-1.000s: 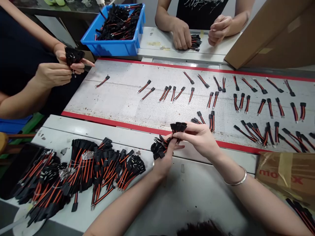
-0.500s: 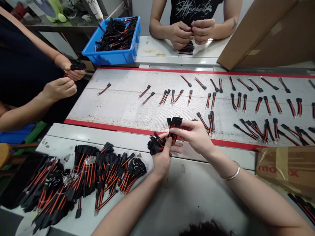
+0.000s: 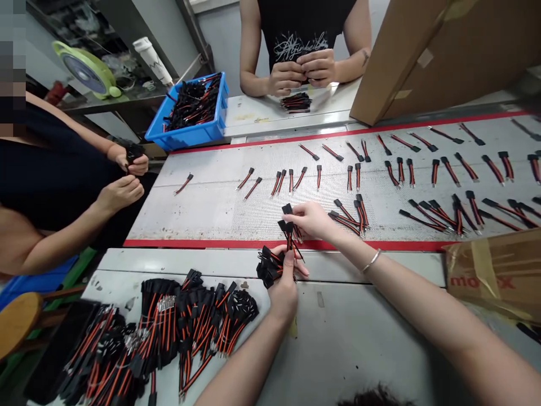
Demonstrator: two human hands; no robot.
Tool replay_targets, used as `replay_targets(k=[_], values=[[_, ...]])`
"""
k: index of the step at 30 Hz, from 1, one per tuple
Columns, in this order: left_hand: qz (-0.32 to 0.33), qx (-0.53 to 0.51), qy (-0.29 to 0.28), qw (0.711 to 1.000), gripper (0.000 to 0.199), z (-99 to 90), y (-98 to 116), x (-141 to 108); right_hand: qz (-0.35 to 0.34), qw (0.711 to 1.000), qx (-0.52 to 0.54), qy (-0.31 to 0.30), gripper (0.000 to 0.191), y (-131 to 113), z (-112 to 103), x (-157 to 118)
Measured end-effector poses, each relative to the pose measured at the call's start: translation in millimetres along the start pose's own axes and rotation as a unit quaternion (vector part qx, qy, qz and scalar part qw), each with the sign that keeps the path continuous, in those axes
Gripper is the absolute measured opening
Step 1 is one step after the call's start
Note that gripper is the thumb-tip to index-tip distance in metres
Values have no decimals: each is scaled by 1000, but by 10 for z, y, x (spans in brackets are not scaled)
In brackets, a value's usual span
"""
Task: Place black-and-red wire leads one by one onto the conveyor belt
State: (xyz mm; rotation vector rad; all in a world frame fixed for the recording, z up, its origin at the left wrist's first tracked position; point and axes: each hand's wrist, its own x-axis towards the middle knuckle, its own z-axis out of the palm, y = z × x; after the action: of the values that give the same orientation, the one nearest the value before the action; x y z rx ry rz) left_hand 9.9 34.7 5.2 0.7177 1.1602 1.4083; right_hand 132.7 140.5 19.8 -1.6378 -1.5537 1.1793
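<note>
- Cables (image 3: 270,265) with black connectors at one end, and red-orange and black wires, are gathered as a bundle in the left hand.
- Left hand (image 3: 284,288) is closed around this bundle, near the front edge of the belt; a few connectors rise up between the two hands.
- Right hand (image 3: 311,220) has its thumb and fingers pressed together on some upper cables (image 3: 288,210), just above the red strip (image 3: 236,243); how many it pinches, I cannot tell.
- Silver bracelet (image 3: 372,260) is around the right wrist.
- Belt (image 3: 203,217), pale and meshed, carries many loose cables, more dense toward the right side.
- Large pile (image 3: 198,316) of similar cables lies on the table, to the left of the left forearm.
- Blue bin (image 3: 194,134) beyond the belt is filled with cables also.
- Co-worker across the belt has both hands (image 3: 304,70) close together above a small stack (image 3: 296,102) of cables.
- Another person, at left, holds a dark bunch (image 3: 134,151).
- Cardboard box (image 3: 499,276) with red letters is at right.
</note>
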Motion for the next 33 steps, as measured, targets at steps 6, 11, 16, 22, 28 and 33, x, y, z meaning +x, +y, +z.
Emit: replay_targets(k=[6, 11, 16, 22, 28, 33], values=[[16, -21, 22, 999, 38, -22, -48, 25, -2, 998, -62, 25, 48, 18, 21, 7], [23, -24, 27, 999, 36, -33, -60, 38, 10, 994, -90, 61, 53, 44, -85, -6], [19, -30, 24, 999, 36, -38, -54, 38, 12, 990, -109, 85, 44, 74, -207, -38], [4, -10, 13, 1000, 37, -29, -41, 34, -12, 1000, -15, -8, 24, 20, -362, -211], [-33, 36, 0, 999, 42, -95, -112, 10, -62, 942, 248, -218, 39, -173, -200, -510], [-30, 91, -7, 995, 44, -150, -120, -7, -230, 949, 195, -91, 21, -256, -84, -676]])
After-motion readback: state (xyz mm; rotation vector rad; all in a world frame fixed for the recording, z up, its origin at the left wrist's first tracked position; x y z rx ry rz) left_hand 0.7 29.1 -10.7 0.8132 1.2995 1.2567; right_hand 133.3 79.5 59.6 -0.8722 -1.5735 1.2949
